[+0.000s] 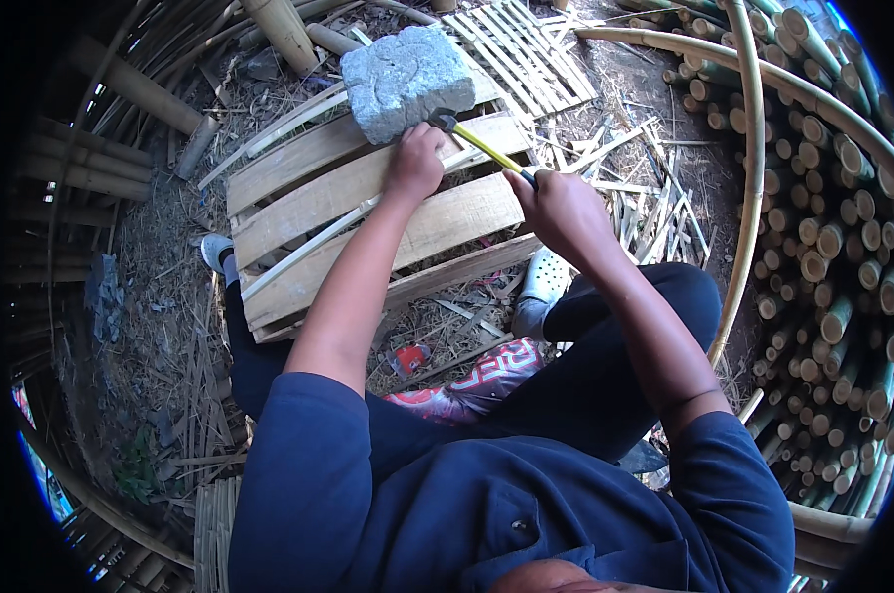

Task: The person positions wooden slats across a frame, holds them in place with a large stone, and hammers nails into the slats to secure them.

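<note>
My right hand (556, 208) grips the yellow handle of a hammer (479, 144), whose dark head sits just below a grey stone block (406, 79). My left hand (414, 161) is closed on a thin bamboo strip (309, 247), pressing it down on the wooden pallet (299, 212) right beside the hammer head. The strip runs from my left hand down to the left across the planks. The stone block rests on the far end of the pallet. Whether anything small is pinched in my left fingers is hidden.
Stacked bamboo poles (832, 257) fill the right side, with a long curved bamboo pole (751, 178) in front. A slatted bamboo panel (526, 49) lies beyond the block. Bamboo offcuts (645, 198) litter the ground. My feet in light shoes (544, 277) flank the pallet.
</note>
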The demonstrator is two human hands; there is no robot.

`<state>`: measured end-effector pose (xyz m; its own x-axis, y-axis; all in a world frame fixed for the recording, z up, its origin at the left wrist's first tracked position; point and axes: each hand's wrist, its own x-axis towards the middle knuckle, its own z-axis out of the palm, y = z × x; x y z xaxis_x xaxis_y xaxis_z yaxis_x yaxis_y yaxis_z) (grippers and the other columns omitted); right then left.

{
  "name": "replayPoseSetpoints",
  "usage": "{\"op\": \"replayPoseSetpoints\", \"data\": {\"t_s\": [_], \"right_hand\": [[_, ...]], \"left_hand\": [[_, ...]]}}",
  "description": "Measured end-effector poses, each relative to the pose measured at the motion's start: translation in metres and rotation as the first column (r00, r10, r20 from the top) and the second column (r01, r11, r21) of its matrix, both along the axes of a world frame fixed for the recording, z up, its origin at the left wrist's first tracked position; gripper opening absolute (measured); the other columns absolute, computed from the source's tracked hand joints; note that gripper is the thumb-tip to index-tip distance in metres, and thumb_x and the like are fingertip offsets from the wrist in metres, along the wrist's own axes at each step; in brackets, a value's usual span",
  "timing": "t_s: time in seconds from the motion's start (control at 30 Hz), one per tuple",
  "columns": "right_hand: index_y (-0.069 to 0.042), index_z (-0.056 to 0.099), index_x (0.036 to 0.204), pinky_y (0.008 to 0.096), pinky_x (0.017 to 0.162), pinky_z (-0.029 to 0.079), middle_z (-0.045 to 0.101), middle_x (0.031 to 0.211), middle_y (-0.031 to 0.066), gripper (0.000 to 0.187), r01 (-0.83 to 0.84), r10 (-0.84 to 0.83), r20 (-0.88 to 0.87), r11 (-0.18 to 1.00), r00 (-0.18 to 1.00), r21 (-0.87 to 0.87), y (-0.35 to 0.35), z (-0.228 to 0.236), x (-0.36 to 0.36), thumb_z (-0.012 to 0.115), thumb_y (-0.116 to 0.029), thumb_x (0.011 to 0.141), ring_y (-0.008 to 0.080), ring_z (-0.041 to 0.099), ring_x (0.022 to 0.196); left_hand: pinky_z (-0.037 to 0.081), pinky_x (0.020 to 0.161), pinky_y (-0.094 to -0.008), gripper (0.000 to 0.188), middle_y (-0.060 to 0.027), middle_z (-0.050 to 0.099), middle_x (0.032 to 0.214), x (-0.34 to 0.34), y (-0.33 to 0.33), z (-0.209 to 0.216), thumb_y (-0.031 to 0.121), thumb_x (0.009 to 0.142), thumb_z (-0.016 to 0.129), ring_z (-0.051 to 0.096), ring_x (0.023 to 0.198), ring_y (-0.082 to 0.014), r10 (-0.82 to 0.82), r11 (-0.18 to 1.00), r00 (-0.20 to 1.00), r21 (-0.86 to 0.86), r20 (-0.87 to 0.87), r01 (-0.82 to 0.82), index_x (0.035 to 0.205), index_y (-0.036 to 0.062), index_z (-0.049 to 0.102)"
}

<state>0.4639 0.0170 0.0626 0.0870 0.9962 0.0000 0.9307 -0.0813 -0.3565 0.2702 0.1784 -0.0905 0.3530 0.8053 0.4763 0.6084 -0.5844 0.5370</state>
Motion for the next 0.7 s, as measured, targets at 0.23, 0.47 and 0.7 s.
{"op": "replayPoseSetpoints", "data": {"t_s": [0.23,0.47,0.7], "right_hand": [[0.003,0.070,0.073,0.0513,0.061,0.055,0.066,0.065,0.0241,0.061,-0.003,0.003,0.064,1.000,0.998,-0.008,0.005,-0.012,0.009,0.054,-0.048,0.103,0.0427,0.068,0.063],[0.000,0.069,0.070,0.0495,0.058,0.054,0.065,0.062,0.0221,0.057,-0.031,0.030,0.081,0.999,0.996,0.012,0.001,-0.014,0.003,0.056,-0.045,0.103,0.0406,0.068,0.059],[0.001,0.069,0.071,0.0486,0.054,0.054,0.065,0.062,0.0230,0.057,-0.021,0.017,0.104,0.999,0.994,0.038,0.002,-0.005,-0.003,0.057,-0.045,0.102,0.0410,0.068,0.058]], "left_hand": [[0.049,0.088,-0.0467,0.014,-0.0163,0.064,0.098,0.002,0.002,0.006,-0.002,0.085,0.050,0.060,0.102,-0.0382,-0.018,1.000,0.998,0.002,-0.062,0.018,0.088,0.0034,0.063],[0.050,0.088,-0.0463,0.015,-0.0159,0.065,0.102,0.002,0.001,0.005,-0.003,0.083,0.051,0.061,0.103,-0.0378,0.000,1.000,0.999,0.001,-0.049,0.000,0.091,0.0022,0.064],[0.050,0.094,-0.0457,0.023,-0.0158,0.067,0.108,0.000,0.001,0.007,-0.005,0.083,0.053,0.061,0.109,-0.0376,0.084,0.988,0.991,-0.122,-0.108,-0.097,0.097,0.0023,0.069]]}}
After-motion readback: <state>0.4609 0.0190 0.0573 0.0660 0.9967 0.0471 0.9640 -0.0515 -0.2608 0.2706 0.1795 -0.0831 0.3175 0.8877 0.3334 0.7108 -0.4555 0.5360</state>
